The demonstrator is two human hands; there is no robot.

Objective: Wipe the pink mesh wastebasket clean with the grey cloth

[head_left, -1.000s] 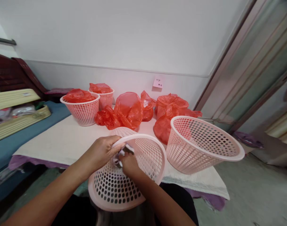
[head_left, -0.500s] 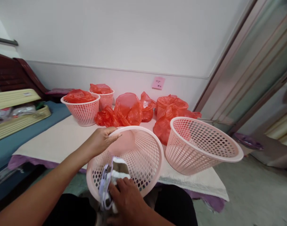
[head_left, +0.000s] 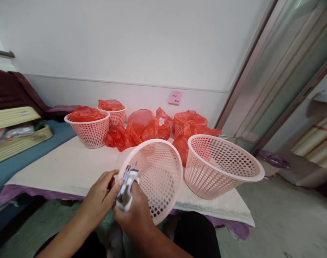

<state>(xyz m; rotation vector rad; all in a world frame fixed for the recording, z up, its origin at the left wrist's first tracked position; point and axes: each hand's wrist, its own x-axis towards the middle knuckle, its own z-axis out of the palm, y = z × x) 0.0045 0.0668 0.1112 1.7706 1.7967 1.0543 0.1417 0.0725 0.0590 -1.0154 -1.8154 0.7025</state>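
A pink perforated plastic basket (head_left: 163, 179) is tilted with its mouth towards me at the front edge of the covered table. My left hand (head_left: 102, 195) is closed around the left side of its rim, with fingers partly hidden behind. In my right hand (head_left: 138, 211) is a bunched brown and white cloth (head_left: 128, 184) with purple edging. The cloth is pressed over the rim's left side, close to my left thumb. Just to the right, a second pink basket (head_left: 222, 168) leans on the table, untouched.
Red plastic bags (head_left: 142, 125) lie along the back of the table (head_left: 58, 168). Two smaller pink baskets (head_left: 92, 132) with red bags stand at the left. A pink note (head_left: 175, 98) is on the wall. A cream container (head_left: 20, 143) lies on the far-left blue surface.
My left hand has slid from the top of the rim down to its left side. My right hand has brought the cloth up from inside the basket onto the rim. The basket has turned.
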